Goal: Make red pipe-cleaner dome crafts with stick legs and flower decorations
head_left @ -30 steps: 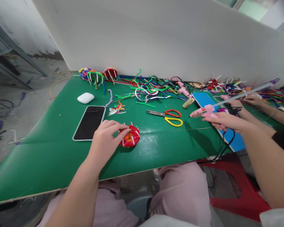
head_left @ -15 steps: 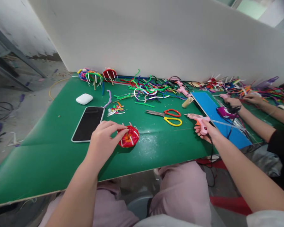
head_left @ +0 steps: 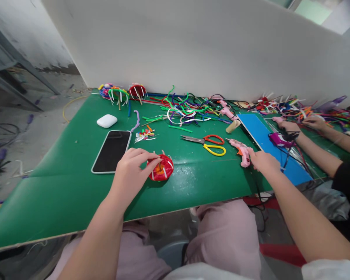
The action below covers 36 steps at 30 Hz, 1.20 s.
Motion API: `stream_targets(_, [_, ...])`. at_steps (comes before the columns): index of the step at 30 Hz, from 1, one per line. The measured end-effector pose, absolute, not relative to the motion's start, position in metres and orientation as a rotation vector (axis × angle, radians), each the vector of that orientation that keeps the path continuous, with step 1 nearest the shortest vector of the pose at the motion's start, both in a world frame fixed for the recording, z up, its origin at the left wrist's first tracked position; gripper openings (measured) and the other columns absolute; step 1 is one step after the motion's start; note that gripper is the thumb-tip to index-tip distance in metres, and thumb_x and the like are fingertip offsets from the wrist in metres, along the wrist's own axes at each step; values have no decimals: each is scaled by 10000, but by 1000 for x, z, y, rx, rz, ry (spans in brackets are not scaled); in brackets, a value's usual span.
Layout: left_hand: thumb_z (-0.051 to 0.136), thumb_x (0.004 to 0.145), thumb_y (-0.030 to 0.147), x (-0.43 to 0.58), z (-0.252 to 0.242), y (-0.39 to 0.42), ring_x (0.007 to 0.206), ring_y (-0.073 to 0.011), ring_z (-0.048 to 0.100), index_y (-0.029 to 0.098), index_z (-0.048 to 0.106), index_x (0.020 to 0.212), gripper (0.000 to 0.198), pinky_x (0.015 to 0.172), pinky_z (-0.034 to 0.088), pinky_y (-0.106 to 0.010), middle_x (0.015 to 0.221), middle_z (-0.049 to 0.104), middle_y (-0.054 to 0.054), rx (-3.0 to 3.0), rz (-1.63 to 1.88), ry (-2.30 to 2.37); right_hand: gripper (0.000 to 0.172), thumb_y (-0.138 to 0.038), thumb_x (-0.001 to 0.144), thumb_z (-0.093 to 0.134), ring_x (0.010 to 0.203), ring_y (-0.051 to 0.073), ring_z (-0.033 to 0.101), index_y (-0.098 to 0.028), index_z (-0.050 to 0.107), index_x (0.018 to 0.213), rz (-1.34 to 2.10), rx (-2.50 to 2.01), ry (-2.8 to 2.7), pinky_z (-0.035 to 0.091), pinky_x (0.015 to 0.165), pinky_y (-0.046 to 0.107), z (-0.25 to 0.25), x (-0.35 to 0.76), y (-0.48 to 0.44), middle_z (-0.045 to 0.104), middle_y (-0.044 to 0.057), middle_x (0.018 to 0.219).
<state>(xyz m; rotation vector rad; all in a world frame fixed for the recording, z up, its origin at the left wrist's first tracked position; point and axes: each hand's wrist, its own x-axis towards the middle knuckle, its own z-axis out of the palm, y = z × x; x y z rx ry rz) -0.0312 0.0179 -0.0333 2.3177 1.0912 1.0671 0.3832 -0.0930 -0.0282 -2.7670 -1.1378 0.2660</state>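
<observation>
My left hand [head_left: 135, 167] is closed in a pinch above a red round craft piece [head_left: 164, 174] with white strips and an orange middle. Its fingertips meet at the top of a short stick standing in that middle. My right hand [head_left: 266, 165] has its fingers curled at the back end of a pink hot glue gun [head_left: 241, 151]. The gun's handle is bare of fingers, and its nozzle points to the upper left. Between the hands lie scissors [head_left: 205, 144] with one red and one yellow handle. Several small coloured scraps [head_left: 146, 134] lie behind the craft piece.
A phone [head_left: 112, 151] and a white case [head_left: 107, 121] lie at left. Finished-looking crafts [head_left: 137, 91] and tangled pipe cleaners [head_left: 181, 111] line the wall. At right are a blue board [head_left: 258, 130] and another person's hands [head_left: 290, 127]. The green table [head_left: 61, 186] ends near my lap.
My right hand has shifted from round the glue gun's handle to its back end, and the gun has turned and dropped a little. My left hand keeps its pinch at the craft.
</observation>
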Motion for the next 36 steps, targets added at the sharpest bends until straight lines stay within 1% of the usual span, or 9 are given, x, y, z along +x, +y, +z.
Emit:
stream_targets(3, [596, 801, 353, -31, -32, 17, 787, -155, 548, 217, 687, 816, 164, 691, 462, -284, 787, 655, -8, 2312, 1045, 1097, 415, -514, 831, 451, 729, 296, 622, -189, 673, 962, 129, -2818, -1198, 387, 576, 339, -15, 356, -96, 678, 161, 781])
stream_targets(6, [595, 803, 340, -30, -31, 17, 774, -153, 544, 213, 685, 815, 156, 704, 460, -290, 779, 655, -8, 2331, 1045, 1106, 518, -561, 870, 329, 672, 266, 611, -198, 683, 761, -112, -2871, -1260, 334, 522, 310, 2, 315, -91, 666, 124, 670])
stream_targets(10, [596, 807, 313, -29, -32, 17, 762, -142, 548, 208, 678, 804, 133, 733, 459, -293, 786, 658, -5, 2346, 1065, 1089, 404, -465, 888, 401, 567, 180, 573, -205, 658, 717, -284, -2387, -1577, 344, 527, 289, 22, 256, -78, 657, 61, 642])
stream_targets(14, [598, 809, 293, -28, -33, 15, 763, -138, 542, 202, 681, 815, 124, 730, 456, -281, 776, 649, -8, 2356, 1068, 1082, 220, -361, 872, 498, 620, 144, 596, -218, 664, 853, -43, -1751, -1863, 428, 588, 256, 24, 199, -55, 688, 21, 758])
stream_targets(16, [593, 812, 284, -28, -33, 14, 763, -140, 535, 198, 685, 829, 126, 726, 453, -279, 770, 646, -12, 2367, 1065, 1080, 201, -319, 878, 506, 679, 140, 615, -210, 663, 941, 79, -1550, -1972, 458, 626, 252, 18, 175, -41, 693, 29, 853])
stream_targets(18, [581, 819, 272, -29, -32, 13, 761, -140, 529, 195, 685, 841, 131, 715, 451, -276, 768, 643, -14, 2379, 1061, 1076, 215, -256, 891, 487, 819, 150, 631, -198, 653, 1015, 174, -1400, -2064, 482, 711, 253, 9, 157, -29, 685, 44, 946])
stream_targets(21, [570, 825, 266, -29, -32, 14, 754, -137, 524, 192, 685, 838, 137, 700, 452, -273, 758, 638, -14, 2373, 1065, 1081, 235, -214, 893, 477, 894, 164, 627, -202, 648, 1055, 267, -1355, -2158, 499, 766, 277, -2, 145, -18, 673, 55, 1000])
stream_targets(26, [579, 823, 317, -29, -32, 14, 757, -142, 522, 198, 698, 860, 172, 701, 456, -282, 756, 640, -19, 2344, 1068, 1099, 231, -204, 889, 481, 889, 173, 625, -199, 665, 1029, 304, -1314, -2126, 513, 789, 310, -11, 148, -13, 682, 58, 962])
stream_targets(36, [527, 854, 306, -37, -29, 17, 758, -137, 525, 199, 700, 852, 203, 722, 441, -281, 770, 652, -14, 2328, 1071, 1118, 213, -184, 882, 499, 884, 162, 622, -204, 662, 1017, 254, -1216, -2123, 502, 811, 312, -20, 151, -14, 696, 45, 956])
